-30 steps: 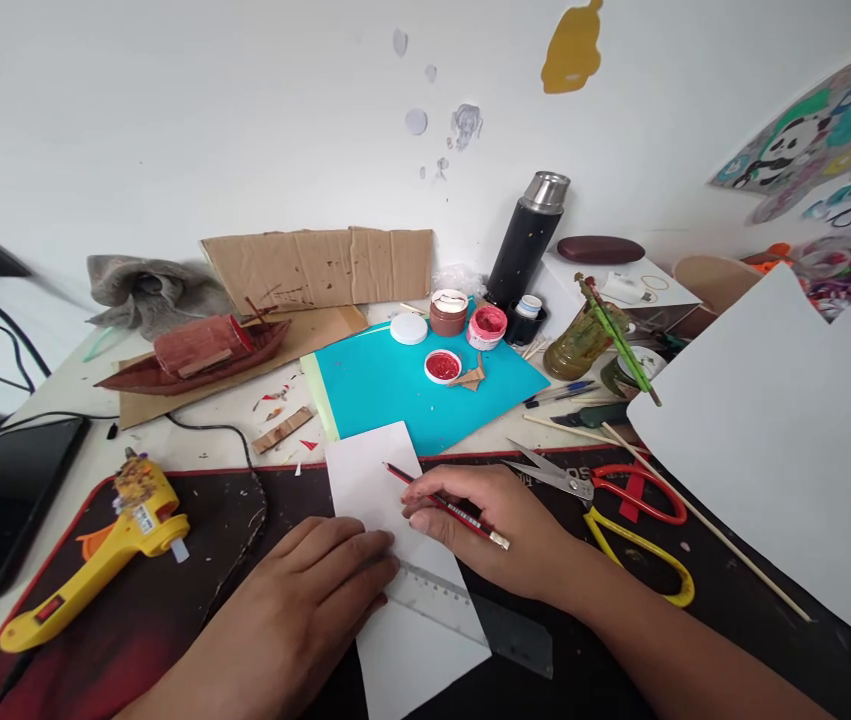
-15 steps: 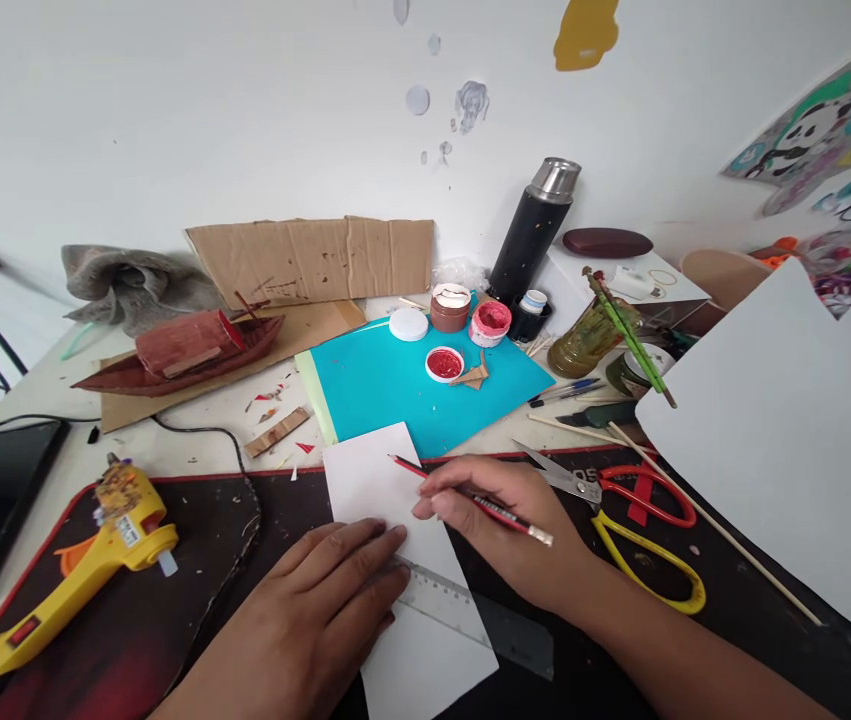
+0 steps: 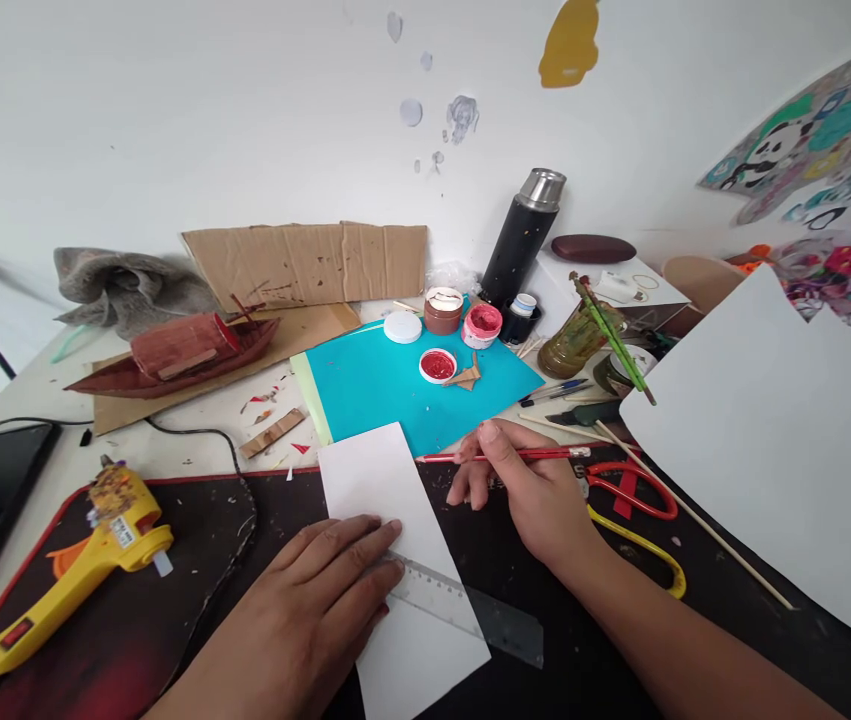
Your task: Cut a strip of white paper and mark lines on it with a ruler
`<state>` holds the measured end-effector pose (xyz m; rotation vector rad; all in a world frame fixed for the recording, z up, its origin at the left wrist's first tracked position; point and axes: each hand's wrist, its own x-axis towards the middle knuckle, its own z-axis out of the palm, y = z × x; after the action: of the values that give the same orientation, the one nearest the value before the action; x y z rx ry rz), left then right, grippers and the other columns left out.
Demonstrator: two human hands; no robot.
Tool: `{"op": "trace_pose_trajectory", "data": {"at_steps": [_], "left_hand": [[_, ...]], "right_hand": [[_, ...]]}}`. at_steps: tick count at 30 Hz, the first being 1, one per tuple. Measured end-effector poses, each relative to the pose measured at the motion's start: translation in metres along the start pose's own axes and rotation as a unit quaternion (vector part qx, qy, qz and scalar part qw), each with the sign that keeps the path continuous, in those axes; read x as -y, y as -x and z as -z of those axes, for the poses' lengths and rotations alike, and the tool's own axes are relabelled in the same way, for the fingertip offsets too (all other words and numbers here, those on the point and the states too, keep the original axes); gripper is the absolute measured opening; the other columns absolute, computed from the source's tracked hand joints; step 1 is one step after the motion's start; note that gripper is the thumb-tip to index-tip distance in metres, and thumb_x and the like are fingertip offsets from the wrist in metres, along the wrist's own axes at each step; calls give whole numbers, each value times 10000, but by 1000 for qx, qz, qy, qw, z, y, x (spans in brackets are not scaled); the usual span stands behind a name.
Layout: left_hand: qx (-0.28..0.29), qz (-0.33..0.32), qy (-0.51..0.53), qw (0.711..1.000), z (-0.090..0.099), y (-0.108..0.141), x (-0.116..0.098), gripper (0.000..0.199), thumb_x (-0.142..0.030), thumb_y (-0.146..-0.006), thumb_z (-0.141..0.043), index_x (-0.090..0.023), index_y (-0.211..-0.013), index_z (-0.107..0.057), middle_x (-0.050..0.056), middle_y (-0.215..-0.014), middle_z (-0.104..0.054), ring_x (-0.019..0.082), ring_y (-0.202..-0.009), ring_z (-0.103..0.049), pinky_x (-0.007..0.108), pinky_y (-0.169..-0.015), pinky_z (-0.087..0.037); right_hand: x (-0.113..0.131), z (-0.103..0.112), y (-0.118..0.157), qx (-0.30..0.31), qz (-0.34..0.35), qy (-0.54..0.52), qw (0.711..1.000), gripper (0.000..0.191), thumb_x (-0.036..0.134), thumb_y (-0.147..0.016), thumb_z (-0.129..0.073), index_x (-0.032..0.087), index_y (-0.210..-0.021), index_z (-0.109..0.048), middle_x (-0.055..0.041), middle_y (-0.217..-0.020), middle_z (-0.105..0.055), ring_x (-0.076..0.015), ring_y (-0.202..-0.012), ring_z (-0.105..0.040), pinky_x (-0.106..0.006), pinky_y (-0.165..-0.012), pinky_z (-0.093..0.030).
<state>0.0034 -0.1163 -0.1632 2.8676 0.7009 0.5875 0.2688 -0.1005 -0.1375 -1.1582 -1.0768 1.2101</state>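
While the left hand [image 3: 327, 590] lies palm down, fingers extended and slightly parted, its fingertips rest on the ruler [image 3: 432, 598] and the paper [image 3: 365, 470]. The ruler is transparent and set obliquely across the paper; its right end projects past the paper's edge, over the mat [image 3: 192, 560]. The paper lies on the mat directly in front of the person, with its far end overlapping the blue card [image 3: 365, 390]. The right hand [image 3: 522, 490] is positioned to the right of the paper, pinching the pencil [image 3: 556, 453] between thumb and fingers. The pencil is nearly horizontal, point to the left, at the paper's right edge; contact between point and paper cannot be determined.

Just beyond the right wrist lie the scissors [image 3: 669, 495], with one red and one yellow handle, partly covered by the hand. To the left, the glue gun [image 3: 125, 530] lies on the mat.

The blue card carries a paint-filled lid [image 3: 438, 366], a white lid [image 3: 402, 327], a brown jar [image 3: 443, 317] and a pink jar [image 3: 482, 328]. Farther left, the boat [image 3: 185, 350] sits on cardboard. A black flask [image 3: 519, 245] stands near the wall [image 3: 245, 100].
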Motion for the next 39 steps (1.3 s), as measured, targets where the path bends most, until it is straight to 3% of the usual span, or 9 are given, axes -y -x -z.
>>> {"op": "trace_pose_trajectory", "data": {"at_steps": [6,13,17,33,39], "left_hand": [[-7,-6,-9,1000,1,-2,-1,285,-200,-1106,-503,-232,-1293,-716,53,-1446,-751,248,-1327,-685,397,-1044,-590],[0,-5,-17,1000,-3,3,-1,305,-185,-1097,-516,-239,-1330,-706,47,-1482,-729,251,-1355,-661,412,-1072,-570],[6,-3,-25,1000,-6,6,0,312,-183,-1092,-532,-247,-1340,-711,40,-1521,-700,250,-1392,-633,416,-1104,-552],[4,0,-34,999,-6,6,-2,304,-189,-1097,-535,-258,-1330,-717,28,-1521,-700,239,-1398,-625,399,-1111,-544],[-11,-5,-36,999,-5,3,-1,295,-195,-1113,-500,-245,-1297,-724,28,-1488,-722,229,-1369,-637,389,-1083,-547]], "right_hand": [[-3,4,-4,18,-16,24,999,574,751,-1006,-654,194,-947,-777,-70,-752,-820,-203,-665,-773,-312,-613,-605],[-5,5,-5,12,4,8,1000,508,670,-1002,-730,194,-824,-744,16,-593,-670,-187,-614,-751,-331,-694,-631],[-7,5,-6,4,-8,5,1000,526,685,-991,-735,194,-802,-726,36,-560,-619,-182,-575,-732,-325,-665,-620],[-6,5,-7,3,-2,27,1000,539,697,-991,-726,198,-788,-715,34,-567,-617,-183,-572,-722,-339,-700,-608],[-6,4,-6,6,-5,16,1000,526,689,-984,-740,198,-795,-720,39,-556,-603,-179,-560,-713,-319,-644,-589]]}}
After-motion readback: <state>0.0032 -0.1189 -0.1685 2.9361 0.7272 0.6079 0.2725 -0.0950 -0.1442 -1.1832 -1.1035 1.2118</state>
